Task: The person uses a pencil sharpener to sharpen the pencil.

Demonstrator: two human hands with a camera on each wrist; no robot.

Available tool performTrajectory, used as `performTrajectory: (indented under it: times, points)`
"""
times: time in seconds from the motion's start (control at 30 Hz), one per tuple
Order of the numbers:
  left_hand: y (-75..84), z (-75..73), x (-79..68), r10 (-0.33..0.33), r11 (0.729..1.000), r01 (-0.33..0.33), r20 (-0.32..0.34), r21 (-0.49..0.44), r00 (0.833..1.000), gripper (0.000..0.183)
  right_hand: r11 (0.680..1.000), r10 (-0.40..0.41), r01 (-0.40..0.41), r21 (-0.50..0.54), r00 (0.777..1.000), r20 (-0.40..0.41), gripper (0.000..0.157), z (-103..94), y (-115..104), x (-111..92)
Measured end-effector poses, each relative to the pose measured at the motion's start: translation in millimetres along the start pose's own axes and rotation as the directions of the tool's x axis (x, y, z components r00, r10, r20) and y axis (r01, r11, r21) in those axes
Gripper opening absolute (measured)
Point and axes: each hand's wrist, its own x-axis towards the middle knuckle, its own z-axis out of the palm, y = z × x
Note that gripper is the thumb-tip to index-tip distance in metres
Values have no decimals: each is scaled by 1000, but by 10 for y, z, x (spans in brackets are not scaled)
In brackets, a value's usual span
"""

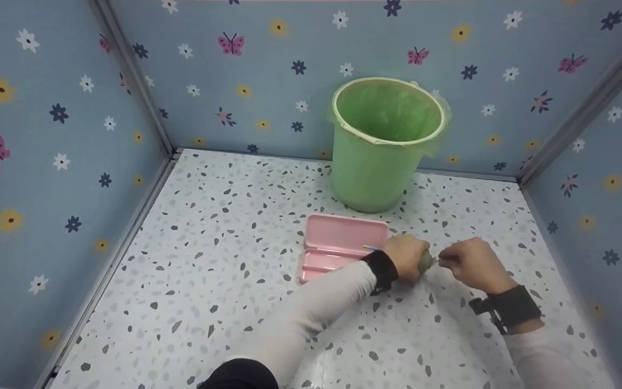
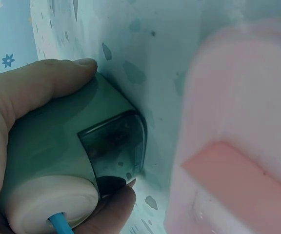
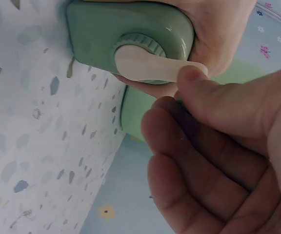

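My left hand [image 1: 405,257] grips a green crank pencil sharpener [image 2: 52,131] against the speckled tabletop. A dark see-through window [image 2: 118,146] is set in its side. From the cream-coloured round front [image 2: 48,200] sticks a blue pencil [image 2: 61,225]; how far it goes in is hidden. At the other end of the sharpener, my right hand [image 1: 475,265] pinches the cream crank handle [image 3: 162,67] between thumb and forefinger, the other fingers curled below it. Just left of the left hand lies an opened pink pencil case [image 1: 346,232], its near right part covered by that arm.
Behind the case stands a green bucket [image 1: 367,175] with a thin clear bag over its rim. Blue flowered panels [image 1: 268,70] wall the speckled table [image 1: 208,227] at the back and both sides.
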Motion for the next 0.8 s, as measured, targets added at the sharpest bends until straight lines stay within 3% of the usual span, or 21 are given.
performTrajectory:
  times: [0.23, 0.5, 0.8]
  points:
    - [1, -10, -9, -7, 1000, 7, -5, -7, 1000, 46, 998, 57, -57, -5, 997, 45, 9, -76, 12, 99]
    - [4, 1, 7, 21, 999, -21, 15, 29, 1000, 47, 994, 114, -114, -2, 993, 45, 24, -63, 54, 153]
    - [4, -20, 18, -8, 1000, 9, 44, -11, 999, 50, 991, 134, -134, -6, 990, 30, 25, -35, 74, 190]
